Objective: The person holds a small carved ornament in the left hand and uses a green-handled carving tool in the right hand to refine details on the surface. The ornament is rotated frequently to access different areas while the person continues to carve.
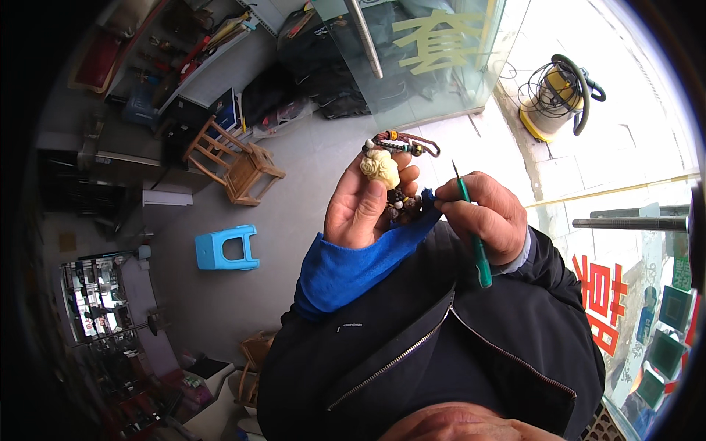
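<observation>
My left hand [357,212] grips a cream-coloured pendant carved with flowers [380,167], the thumb pressing its lower edge. A braided brown cord [411,140] with small beads loops above the pendant, beyond my fingertips. Dark beads and a small white one make up a cluster [404,205] under that hand's fingers. Around my left wrist lies a blue cloth [358,264], one corner of it drawn toward the right. My right hand [491,215] pinches this corner and also holds a green-handled pointed tool [466,204], its thin dark tip directed away from me.
On the grey floor to the left are a blue plastic stool [212,251] and a wooden chair [248,173]. A glass door [430,88] with a metal handle stands ahead. Outside at the right is a yellow and grey vacuum cleaner [554,102]. Loaded shelves [204,66] line the far left.
</observation>
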The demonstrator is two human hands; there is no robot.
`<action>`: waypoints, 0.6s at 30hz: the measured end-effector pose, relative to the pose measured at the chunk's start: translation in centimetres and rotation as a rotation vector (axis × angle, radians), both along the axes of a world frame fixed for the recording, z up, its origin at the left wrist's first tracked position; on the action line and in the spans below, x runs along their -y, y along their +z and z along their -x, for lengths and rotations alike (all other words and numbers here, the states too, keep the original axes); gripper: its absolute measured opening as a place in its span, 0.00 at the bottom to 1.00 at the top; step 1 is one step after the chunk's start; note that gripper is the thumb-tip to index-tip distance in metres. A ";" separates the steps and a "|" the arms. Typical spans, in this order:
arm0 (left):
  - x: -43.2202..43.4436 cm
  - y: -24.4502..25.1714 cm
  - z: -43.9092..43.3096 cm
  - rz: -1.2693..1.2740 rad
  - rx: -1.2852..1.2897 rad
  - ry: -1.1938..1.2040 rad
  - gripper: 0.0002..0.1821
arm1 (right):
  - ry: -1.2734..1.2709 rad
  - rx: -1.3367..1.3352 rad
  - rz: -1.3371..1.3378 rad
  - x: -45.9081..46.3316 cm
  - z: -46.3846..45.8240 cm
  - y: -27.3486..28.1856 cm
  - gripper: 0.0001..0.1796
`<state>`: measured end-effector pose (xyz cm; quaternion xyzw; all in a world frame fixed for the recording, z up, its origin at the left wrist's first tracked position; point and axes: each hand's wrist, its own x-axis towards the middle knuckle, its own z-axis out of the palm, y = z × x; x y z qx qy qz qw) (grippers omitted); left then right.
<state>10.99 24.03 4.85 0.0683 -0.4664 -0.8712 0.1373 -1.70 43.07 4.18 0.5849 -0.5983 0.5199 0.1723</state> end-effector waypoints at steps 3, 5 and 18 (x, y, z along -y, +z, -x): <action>-0.1 0.0 0.2 0.015 -0.014 -0.020 0.29 | 0.012 0.023 0.012 -0.1 0.0 0.2 0.18; -0.1 -0.2 0.4 0.088 -0.042 -0.037 0.29 | 0.021 0.031 0.022 -0.2 0.1 0.5 0.18; -0.8 -1.5 0.6 0.205 -0.100 -0.080 0.29 | 0.157 -0.090 0.016 0.6 1.6 0.4 0.22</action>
